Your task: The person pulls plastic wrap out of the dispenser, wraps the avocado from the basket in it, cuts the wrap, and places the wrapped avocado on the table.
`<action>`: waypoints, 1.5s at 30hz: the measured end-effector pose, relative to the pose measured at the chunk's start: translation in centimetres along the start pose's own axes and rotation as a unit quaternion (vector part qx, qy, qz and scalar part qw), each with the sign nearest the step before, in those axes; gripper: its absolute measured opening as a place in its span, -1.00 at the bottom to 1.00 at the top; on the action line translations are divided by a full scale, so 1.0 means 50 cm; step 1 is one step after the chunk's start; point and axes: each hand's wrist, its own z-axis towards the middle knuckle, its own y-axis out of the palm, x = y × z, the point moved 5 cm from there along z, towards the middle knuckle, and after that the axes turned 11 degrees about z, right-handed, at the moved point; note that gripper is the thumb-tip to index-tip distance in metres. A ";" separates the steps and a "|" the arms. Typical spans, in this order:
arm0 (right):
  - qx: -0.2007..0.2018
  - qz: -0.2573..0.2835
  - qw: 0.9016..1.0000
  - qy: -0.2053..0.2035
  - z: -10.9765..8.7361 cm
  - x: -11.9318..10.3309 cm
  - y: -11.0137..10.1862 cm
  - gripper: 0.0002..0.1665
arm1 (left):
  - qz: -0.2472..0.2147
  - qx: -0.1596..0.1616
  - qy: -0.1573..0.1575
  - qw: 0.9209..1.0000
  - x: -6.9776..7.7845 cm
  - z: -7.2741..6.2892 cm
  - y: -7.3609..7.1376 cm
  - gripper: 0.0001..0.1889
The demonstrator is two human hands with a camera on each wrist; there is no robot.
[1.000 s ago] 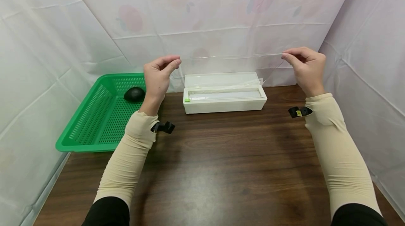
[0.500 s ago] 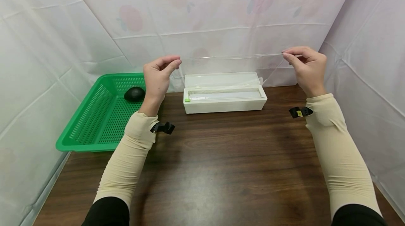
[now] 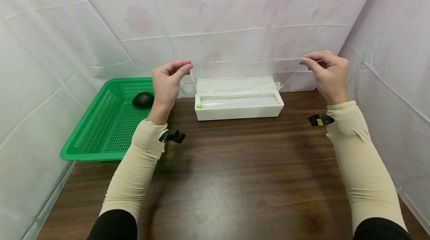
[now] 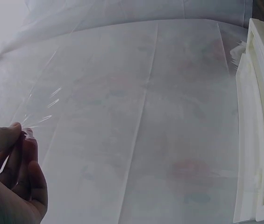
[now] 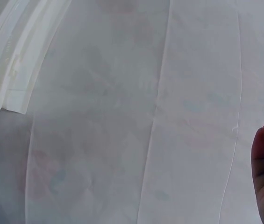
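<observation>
Clear film [image 3: 231, 66] up in the air now, strung between two raised hands above and behind the long white box [image 3: 238, 112] — and it's so sheer that mostly its upper edge and a few glints give it away. Left hand [image 3: 169, 83] pinches one corner between thumb and fingers, creases fanning out from the grip in the left wrist view; right hand [image 3: 331, 75] pinches the other end, fingertips meeting on a thin bright line. That upper edge runs left to right, close to parallel with the box, the sheet dropping from it toward the lid [image 3: 235, 84], which is tipped back. Here's the relation that looks to count: the left hand sits just beyond the box's left end, while the right hand is farther out past the right one, a slanting edge of film running down from it to the box's corner. So the left is nearer. Whether the sheet is free of the box — cannot tell. Beneath it all, the brown tabletop [image 3: 235, 173].
</observation>
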 end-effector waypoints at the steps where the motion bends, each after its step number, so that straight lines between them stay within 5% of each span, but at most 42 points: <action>1: 0.000 0.001 1.000 0.000 0.000 0.003 -0.002 -0.89 | 0.001 -0.001 -0.002 1.000 0.000 0.000 0.000 -0.81; 8: -0.017 -0.023 0.999 -0.031 -0.003 0.001 -0.009 -0.91 | -0.007 -0.009 -0.015 1.000 0.006 -0.004 -0.003 -0.80; 14: -0.008 -0.029 1.000 -0.002 -0.010 -0.007 -0.018 -0.91 | -0.015 -0.019 -0.018 1.000 0.008 -0.004 -0.001 -0.81; 18: -0.019 -0.029 0.999 -0.019 -0.012 -0.013 -0.019 -0.96 | -0.011 -0.023 -0.021 0.999 0.010 -0.006 -0.002 -0.81; 24: -0.034 -0.030 0.998 -0.042 -0.018 -0.019 -0.020 -0.85 | -0.006 -0.027 -0.015 0.999 0.014 -0.011 -0.005 -0.81; 45: -0.041 -0.051 0.997 -0.034 -0.057 -0.043 -0.044 -0.96 | 0.007 -0.049 0.005 0.999 0.028 -0.053 -0.015 -0.81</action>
